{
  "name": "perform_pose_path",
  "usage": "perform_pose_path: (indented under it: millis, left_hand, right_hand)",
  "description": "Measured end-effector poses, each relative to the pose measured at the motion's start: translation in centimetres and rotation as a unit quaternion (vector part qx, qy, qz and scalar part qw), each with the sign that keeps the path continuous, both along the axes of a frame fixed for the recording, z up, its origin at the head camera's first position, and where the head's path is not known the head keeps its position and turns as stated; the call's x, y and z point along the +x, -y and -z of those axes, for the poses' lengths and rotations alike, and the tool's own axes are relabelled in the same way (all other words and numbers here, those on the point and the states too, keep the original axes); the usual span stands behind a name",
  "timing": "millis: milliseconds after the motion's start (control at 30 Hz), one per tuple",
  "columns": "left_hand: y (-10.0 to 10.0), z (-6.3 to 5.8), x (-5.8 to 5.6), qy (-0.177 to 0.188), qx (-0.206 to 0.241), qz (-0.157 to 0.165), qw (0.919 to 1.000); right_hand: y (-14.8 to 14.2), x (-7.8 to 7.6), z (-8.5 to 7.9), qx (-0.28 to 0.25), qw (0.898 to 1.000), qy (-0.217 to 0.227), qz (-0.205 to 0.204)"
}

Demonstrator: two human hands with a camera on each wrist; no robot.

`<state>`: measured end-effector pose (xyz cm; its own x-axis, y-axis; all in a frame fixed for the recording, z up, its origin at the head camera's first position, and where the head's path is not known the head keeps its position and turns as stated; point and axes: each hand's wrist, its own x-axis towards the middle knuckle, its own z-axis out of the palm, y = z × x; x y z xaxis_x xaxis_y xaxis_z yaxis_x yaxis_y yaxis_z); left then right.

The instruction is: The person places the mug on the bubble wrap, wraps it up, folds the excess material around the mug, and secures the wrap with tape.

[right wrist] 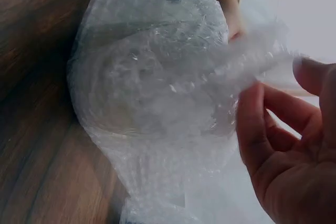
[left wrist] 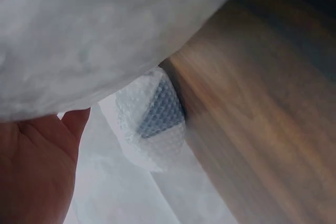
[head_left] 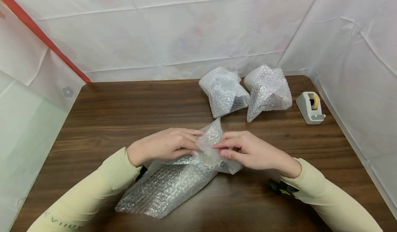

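A sheet of bubble wrap (head_left: pixel 167 187) lies slantwise on the table, its upper end folded over a roundish thing whose kind is blurred by the wrap. My left hand (head_left: pixel 169 144) rests on the folded part with its fingers extended. From the other side, my right hand (head_left: pixel 251 151) pinches a raised flap (head_left: pixel 214 135) between thumb and fingers. Seen from the right wrist, the thumb and fingers (right wrist: pixel 252 124) hold the edge of the clear bubble wrap around a rounded shape. Bubble wrap hides the left fingertips in the left wrist view.
Two bubble-wrapped bundles (head_left: pixel 224 90) stand side by side at the back of the wooden table (head_left: pixel 124 108). A white tape dispenser (head_left: pixel 310 109) with yellowish tape sits near the right edge. White sheeting (head_left: pixel 186 35) hangs behind and at both sides.
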<state>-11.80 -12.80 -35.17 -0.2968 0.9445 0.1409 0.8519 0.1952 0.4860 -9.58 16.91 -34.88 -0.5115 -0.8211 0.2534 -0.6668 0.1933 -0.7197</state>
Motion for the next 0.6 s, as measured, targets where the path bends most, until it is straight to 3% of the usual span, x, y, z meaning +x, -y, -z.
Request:
perform_pose_path:
  millis: [133,233,300,600]
  left_hand:
    - [-0.1,-0.3,-0.3,-0.021,0.009,0.012,0.9997]
    - [0.1,-0.4,-0.3,-0.029,0.013,0.003,0.9995]
    - [0.2,-0.4,-0.2,-0.029,0.019,-0.009,0.9994]
    - [2.7,-0.8,0.9,-0.02,0.062,-0.073,0.9952]
  right_hand:
    - [0.4,-0.1,0.3,0.014,0.997,-0.071,-0.009]
    - [0.6,-0.4,0.7,0.012,0.99,-0.137,-0.009]
    - [0.6,-0.7,1.0,0.012,0.988,-0.154,-0.012]
    - [-0.3,-1.6,1.7,0.057,0.992,-0.084,-0.075]
